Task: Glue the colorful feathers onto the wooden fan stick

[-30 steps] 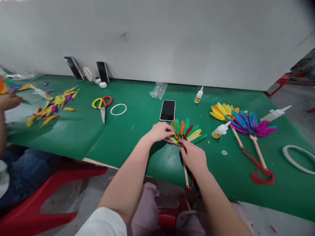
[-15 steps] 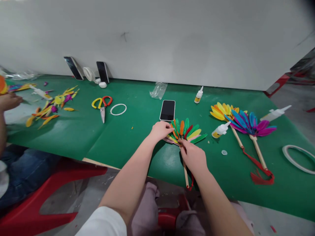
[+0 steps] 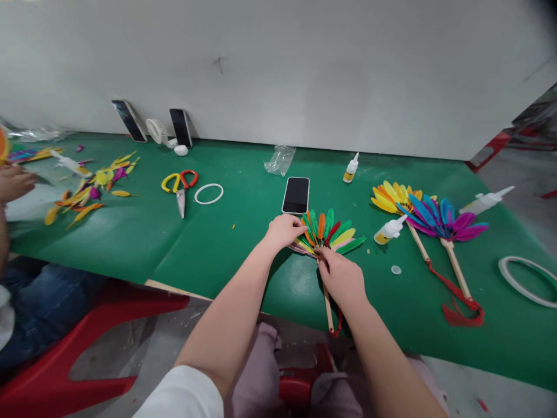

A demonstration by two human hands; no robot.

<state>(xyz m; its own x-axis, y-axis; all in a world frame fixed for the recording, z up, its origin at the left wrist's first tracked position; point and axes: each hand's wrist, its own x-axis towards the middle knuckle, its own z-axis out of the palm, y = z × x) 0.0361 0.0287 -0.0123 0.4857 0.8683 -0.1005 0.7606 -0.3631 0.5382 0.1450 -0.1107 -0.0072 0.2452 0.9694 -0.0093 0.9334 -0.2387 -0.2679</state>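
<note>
A feather fan [image 3: 328, 229] with green, orange, red, yellow and pink feathers lies on the green table in front of me, its wooden handle pointing toward me with a red tassel at the end. My left hand [image 3: 284, 231] pinches feathers at the fan's left side. Fingers of my right hand [image 3: 343, 276] press closed on the base of the feathers, where they meet the handle; the fingertips partly cover that spot. Just beyond the fan lies a phone [image 3: 296, 195], screen up.
Right: yellow fan [image 3: 394, 196], blue-purple fan [image 3: 452, 220], glue bottles [image 3: 389, 231], a tape roll [image 3: 507, 276]. Left: scissors [image 3: 181, 194], a white ring [image 3: 209, 194], loose feathers [image 3: 93, 191]. A co-worker's hand [image 3: 15, 183] shows at far left. Phones [image 3: 180, 128] lean on the wall.
Both my hands and the fan stay practically in place. The co-worker's hand at the far left has shifted slightly.
</note>
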